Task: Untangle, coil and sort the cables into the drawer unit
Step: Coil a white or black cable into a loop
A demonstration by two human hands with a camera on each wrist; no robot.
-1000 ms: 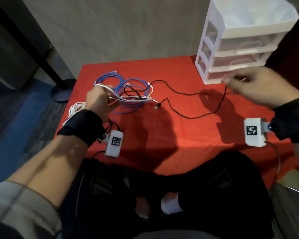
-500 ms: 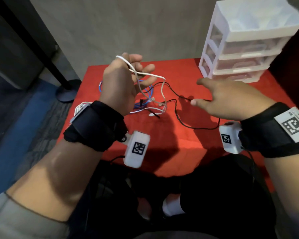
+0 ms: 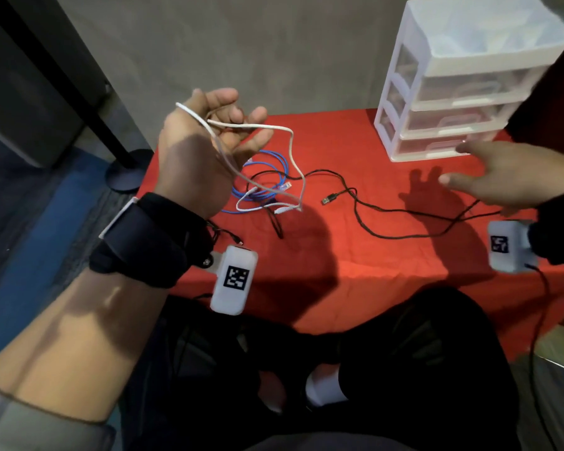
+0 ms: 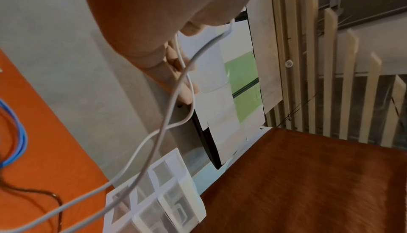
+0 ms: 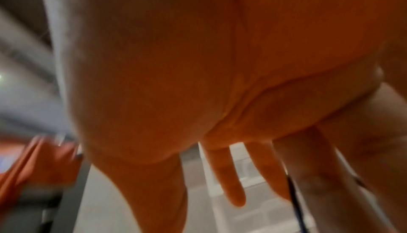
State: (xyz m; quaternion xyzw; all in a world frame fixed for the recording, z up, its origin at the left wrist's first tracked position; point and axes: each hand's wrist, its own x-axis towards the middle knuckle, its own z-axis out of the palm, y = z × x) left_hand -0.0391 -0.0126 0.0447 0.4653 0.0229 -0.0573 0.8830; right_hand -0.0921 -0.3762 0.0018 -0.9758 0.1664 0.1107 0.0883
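My left hand [image 3: 238, 117] is raised above the red table [image 3: 339, 262] with a white cable [image 3: 290, 138] looped over its back and caught between thumb and curled fingers. The cable's loose end hangs down to the tangle. In the left wrist view the white cable [image 4: 167, 115] runs along the fingers [image 4: 176, 66]. A blue cable [image 3: 275, 157] lies coiled under that hand. A black cable [image 3: 365, 222] with a USB plug [image 3: 329, 198] trails right and passes beneath my right hand [image 3: 489, 170]. That hand hovers with fingers spread [image 5: 233, 184], holding nothing. The white drawer unit [image 3: 469, 92] stands at the back right, drawers closed.
A black stand base [image 3: 129, 172] sits on the floor off the table's left edge. A grey wall runs behind the table. My legs are against the front edge. A thin black wire [image 3: 541, 307] hangs from the right wrist camera.
My left hand has lifted the white cable up out of the tangle. My right hand has let go of the black cable, swung toward the middle, then back to the right.
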